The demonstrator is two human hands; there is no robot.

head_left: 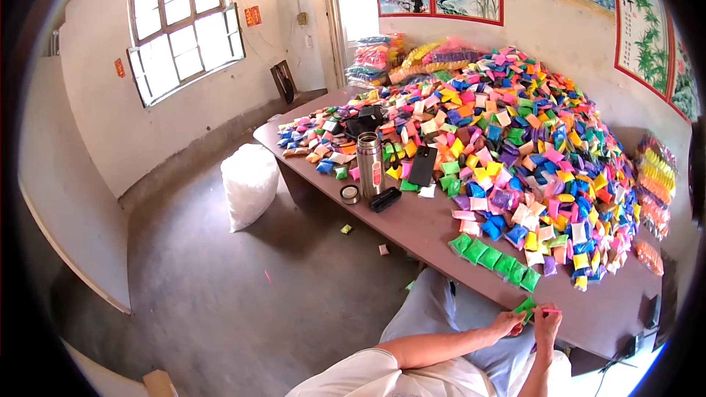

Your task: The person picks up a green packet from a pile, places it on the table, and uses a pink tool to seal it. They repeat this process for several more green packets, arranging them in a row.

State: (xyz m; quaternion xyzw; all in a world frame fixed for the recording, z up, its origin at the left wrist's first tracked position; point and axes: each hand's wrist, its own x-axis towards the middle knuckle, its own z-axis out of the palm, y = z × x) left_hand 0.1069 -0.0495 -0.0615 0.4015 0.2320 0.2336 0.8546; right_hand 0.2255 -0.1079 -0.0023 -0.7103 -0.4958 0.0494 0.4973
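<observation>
My left hand (pixel 507 323) is closed on a small green packet (pixel 525 306) at the table's front edge, above my lap. Right beside it, my right hand (pixel 546 325) has its fingers closed around a thin pink stick-like tool (pixel 551 311); its exact kind is too small to make out. The two hands nearly meet at the packet. Just beyond them, a row of joined green packets (pixel 488 256) lies flat on the table. Something reddish shows under my left fingers, but I cannot tell what it is.
A large heap of colourful packets (pixel 515 132) covers much of the brown table (pixel 426 228). Toward the left edge stand an open steel flask (pixel 370 165), its lid (pixel 350 193), a black case (pixel 385 199) and a phone (pixel 422 167). A white sack (pixel 250 185) rests on the floor.
</observation>
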